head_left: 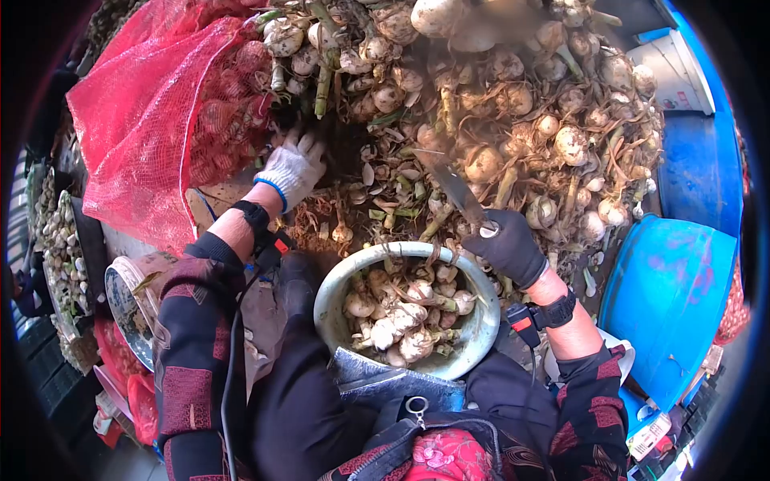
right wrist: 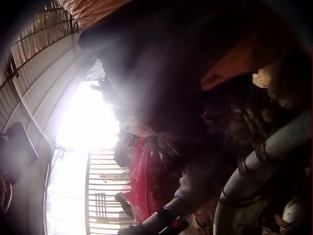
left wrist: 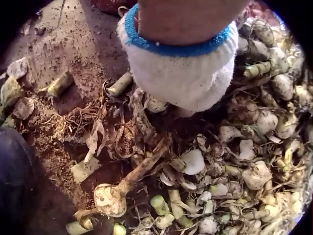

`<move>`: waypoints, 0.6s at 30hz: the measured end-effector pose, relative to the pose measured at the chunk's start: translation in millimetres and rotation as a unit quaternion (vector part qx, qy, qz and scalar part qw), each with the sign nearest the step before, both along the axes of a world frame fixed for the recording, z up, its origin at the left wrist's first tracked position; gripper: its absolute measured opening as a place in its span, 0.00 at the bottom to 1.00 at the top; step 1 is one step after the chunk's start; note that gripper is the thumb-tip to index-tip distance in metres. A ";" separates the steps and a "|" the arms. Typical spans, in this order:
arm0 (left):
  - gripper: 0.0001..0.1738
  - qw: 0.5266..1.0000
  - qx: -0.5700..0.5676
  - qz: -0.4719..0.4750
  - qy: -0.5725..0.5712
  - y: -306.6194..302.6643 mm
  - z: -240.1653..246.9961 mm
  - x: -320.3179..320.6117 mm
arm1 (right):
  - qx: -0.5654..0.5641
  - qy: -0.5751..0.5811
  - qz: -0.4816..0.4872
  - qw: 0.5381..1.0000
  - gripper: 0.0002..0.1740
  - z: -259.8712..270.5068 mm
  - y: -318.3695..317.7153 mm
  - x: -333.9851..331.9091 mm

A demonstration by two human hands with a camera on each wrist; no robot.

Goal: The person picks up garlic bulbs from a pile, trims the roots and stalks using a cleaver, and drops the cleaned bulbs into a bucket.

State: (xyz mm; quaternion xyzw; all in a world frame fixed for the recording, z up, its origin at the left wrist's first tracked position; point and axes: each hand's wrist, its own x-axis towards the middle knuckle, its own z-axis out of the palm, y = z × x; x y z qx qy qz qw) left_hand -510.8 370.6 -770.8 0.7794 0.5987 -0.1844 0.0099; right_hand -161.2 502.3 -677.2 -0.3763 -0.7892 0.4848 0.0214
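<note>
My left hand (head_left: 290, 170), in a white knit glove with a blue cuff, reaches to the pile's edge beside the mouth of a red mesh bag (head_left: 144, 128). Its fingers look spread in the head view, while the left wrist view hides the fingertips behind the glove. Gripped in my black-gloved right hand (head_left: 509, 247) is a knife (head_left: 455, 191), its blade pointing up and left over the garlic heap (head_left: 513, 152). Between my knees stands a pale round basin (head_left: 327, 313) with trimmed garlic bulbs (head_left: 399, 321) inside. A single garlic bulb with its stalk (left wrist: 110, 199) lies on the ground below the left hand.
At the right is a large blue tub (head_left: 666, 305), with a white bucket (head_left: 674, 72) farther back. A dirty white bucket (head_left: 132, 301) lies tipped by my left arm. Cut stalks and peelings (head_left: 393, 188) litter the ground between hands and heap.
</note>
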 end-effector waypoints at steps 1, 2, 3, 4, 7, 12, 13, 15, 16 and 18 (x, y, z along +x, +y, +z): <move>0.19 0.999 0.033 -0.029 0.005 -1.8 1.3 -1.5 | -0.004 0.005 -0.003 1.000 0.15 0.8 0.2 0.4; 0.19 0.999 0.033 -0.029 0.005 -1.8 14.5 3.0 | -0.004 0.005 -0.003 1.000 0.15 1.3 0.3 1.0; 0.21 0.999 0.013 -0.023 -0.043 -5.1 29.4 8.8 | -0.005 0.008 -0.002 1.000 0.15 1.5 0.0 1.6; 0.23 0.996 -0.007 -0.017 -0.091 -7.5 40.9 16.8 | -0.006 0.013 -0.002 1.000 0.15 1.9 -0.4 2.1; 0.30 0.933 -0.186 0.252 -0.176 -1.0 58.9 43.0 | -0.013 -0.002 0.018 1.000 0.15 6.2 -3.0 0.5; 0.44 0.690 -0.044 0.425 -0.584 -14.3 75.7 78.2 | 0.065 0.053 0.063 0.994 0.13 25.7 -19.2 -19.6; 0.43 0.582 -0.057 0.397 -0.707 -15.9 78.9 83.4 | 0.119 0.071 0.093 0.986 0.11 26.4 -21.2 -23.4; 0.41 0.501 -0.063 0.312 -0.805 -19.7 91.8 91.9 | 0.197 0.118 0.117 0.966 0.08 29.7 -26.7 -29.8; 0.41 0.469 -0.077 0.323 -0.818 -18.5 103.0 98.9 | 0.199 0.117 0.113 0.966 0.08 32.0 -28.7 -32.2; 0.38 0.398 -0.113 0.379 -0.828 -17.5 122.1 115.1 | 0.206 0.127 0.130 0.961 0.10 36.7 -30.5 -35.4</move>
